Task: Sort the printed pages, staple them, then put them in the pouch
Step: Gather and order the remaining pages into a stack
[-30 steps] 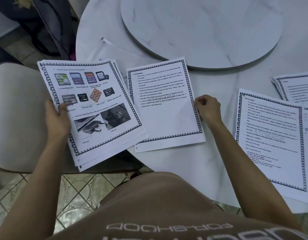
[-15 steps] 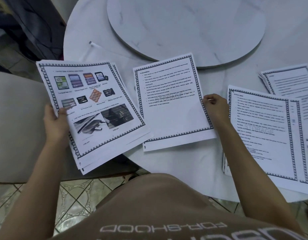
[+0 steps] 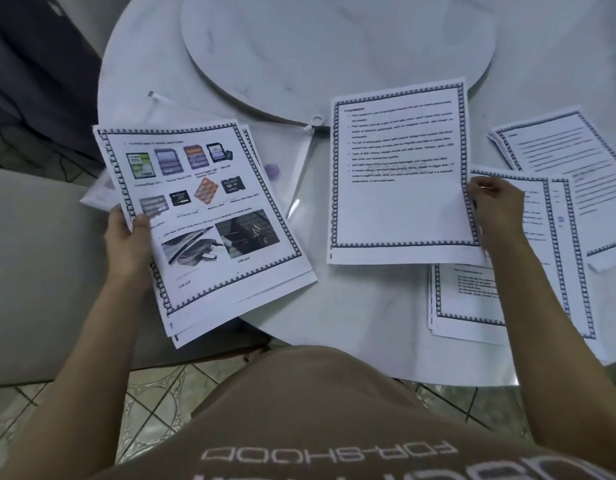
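My left hand (image 3: 128, 245) grips a stack of printed pages (image 3: 209, 237) by its left edge, over the table's left rim; the top sheet shows memory cards and USB photos. My right hand (image 3: 497, 206) pinches the right edge of a single text page (image 3: 400, 202) held over the table. That page partly overlaps a pile of bordered pages (image 3: 479, 303) at the right. A clear pouch (image 3: 299, 174) with a white zip lies flat on the table between the two hands, something purple inside it.
Another pile of text pages (image 3: 559, 147) lies at the far right. A round raised turntable (image 3: 334, 46) fills the middle of the white marble table (image 3: 362, 327). A beige chair seat (image 3: 46, 271) stands left, over a tiled floor.
My right hand has carried the single text page to the right, so it now overlaps the right pile. The stack in my left hand has stayed about where it was.
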{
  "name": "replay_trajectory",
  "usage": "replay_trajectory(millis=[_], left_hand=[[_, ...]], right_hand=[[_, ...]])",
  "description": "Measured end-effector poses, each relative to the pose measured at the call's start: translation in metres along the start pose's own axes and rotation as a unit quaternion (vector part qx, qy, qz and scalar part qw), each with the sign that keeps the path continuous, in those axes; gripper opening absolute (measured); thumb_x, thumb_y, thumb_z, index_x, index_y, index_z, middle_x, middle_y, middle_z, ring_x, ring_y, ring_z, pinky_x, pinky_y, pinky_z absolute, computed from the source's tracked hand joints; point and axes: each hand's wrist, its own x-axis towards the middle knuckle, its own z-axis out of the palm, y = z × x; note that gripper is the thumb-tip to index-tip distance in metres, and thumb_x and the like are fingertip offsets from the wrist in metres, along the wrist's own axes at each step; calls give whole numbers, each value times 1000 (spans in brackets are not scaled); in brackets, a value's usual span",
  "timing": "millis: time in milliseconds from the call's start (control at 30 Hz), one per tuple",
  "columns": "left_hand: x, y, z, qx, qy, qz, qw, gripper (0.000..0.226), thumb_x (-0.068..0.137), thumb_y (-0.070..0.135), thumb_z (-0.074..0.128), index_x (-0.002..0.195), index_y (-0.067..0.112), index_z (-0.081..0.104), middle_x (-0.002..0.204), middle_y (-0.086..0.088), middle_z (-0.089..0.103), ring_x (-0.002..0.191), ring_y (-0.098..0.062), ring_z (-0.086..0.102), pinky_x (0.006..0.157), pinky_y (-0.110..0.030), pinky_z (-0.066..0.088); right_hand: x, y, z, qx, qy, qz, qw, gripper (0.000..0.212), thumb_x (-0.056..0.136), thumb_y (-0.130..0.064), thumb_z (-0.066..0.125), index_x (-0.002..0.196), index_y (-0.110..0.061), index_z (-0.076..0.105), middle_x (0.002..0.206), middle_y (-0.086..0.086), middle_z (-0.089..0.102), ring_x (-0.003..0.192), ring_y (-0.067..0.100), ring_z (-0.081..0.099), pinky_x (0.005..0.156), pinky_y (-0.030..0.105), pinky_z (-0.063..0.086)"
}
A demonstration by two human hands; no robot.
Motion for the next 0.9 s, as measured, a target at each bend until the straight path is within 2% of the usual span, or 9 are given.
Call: replay_trajectory(millis=[100, 200, 400, 600, 667, 733, 800, 867, 900], left_hand=[[-6, 4, 14, -10, -17, -4, 1000, 22, 98, 11, 39, 118, 18, 47, 116, -5, 56, 108, -23, 55, 97, -40, 45], [-11, 8, 26, -9, -32, 5, 999, 18, 99, 10, 37, 111, 21, 44, 114, -6, 56, 105, -21, 55, 97, -39, 45], [-21, 12, 47, -12, -50, 11, 999, 30, 99, 11, 37, 128, 8, 44, 119, -7, 56, 106, -22, 56, 92, -35, 46], [-33, 9, 64, -7, -77, -6, 997, 28, 100, 12, 37, 126, 11, 46, 121, -8, 57, 109, -24, 56, 94, -35, 46], [-39, 8, 70, -10, -87, -18, 996, 29, 100, 13, 36, 127, 12, 46, 118, -4, 56, 110, -24, 56, 93, -34, 45], [-45, 7, 76, -20, -93, -34, 995, 30, 100, 13, 36, 129, 11, 45, 117, -2, 55, 104, -20, 56, 89, -32, 45], [-50, 5, 80, -23, -100, -43, 994, 25, 100, 13, 36, 123, 15, 46, 114, -1, 55, 95, -15, 57, 83, -26, 49], [-55, 3, 83, -22, -107, -45, 993, 22, 100, 12, 36, 120, 16, 46, 107, 3, 58, 87, -7, 58, 68, -15, 50], [-57, 2, 84, -20, -111, -47, 992, 20, 100, 13, 35, 118, 16, 45, 102, 7, 58, 84, -3, 57, 62, -10, 50]], right_hand=[[9, 3, -18, 17, 12, 10, 1000, 24, 88, -10, 58, 111, -5, 63, 74, -9, 56, 64, 1, 50, 61, 10, 43], [13, 6, -32, 29, 15, 17, 999, 25, 90, -10, 56, 113, -5, 62, 76, -9, 56, 66, 0, 51, 56, 6, 44], [19, 13, -49, 45, 19, 28, 998, 26, 91, -10, 55, 115, -4, 61, 77, -10, 56, 69, 0, 52, 64, 8, 46], [15, 17, -40, 63, -5, 36, 997, 25, 89, -8, 57, 113, -2, 62, 79, -5, 59, 72, 4, 54, 77, 20, 49], [6, 16, -28, 56, -22, 22, 998, 24, 88, -5, 57, 111, 0, 62, 85, 1, 61, 72, 3, 54, 72, 12, 49], [-9, 16, -11, 41, -49, 5, 998, 22, 88, -2, 56, 109, 1, 63, 92, 6, 61, 74, 5, 55, 65, 4, 47], [-26, 19, 7, 37, -78, 5, 996, 20, 88, -3, 56, 107, 0, 64, 94, 6, 61, 81, 12, 57, 73, 12, 49], [-44, 21, 23, 36, -109, 12, 993, 18, 89, -6, 57, 105, -4, 64, 94, 5, 62, 88, 15, 57, 84, 22, 49], [-51, 22, 31, 34, -124, 11, 992, 17, 89, -7, 57, 104, -5, 64, 95, 4, 62, 89, 14, 57, 84, 20, 48]])
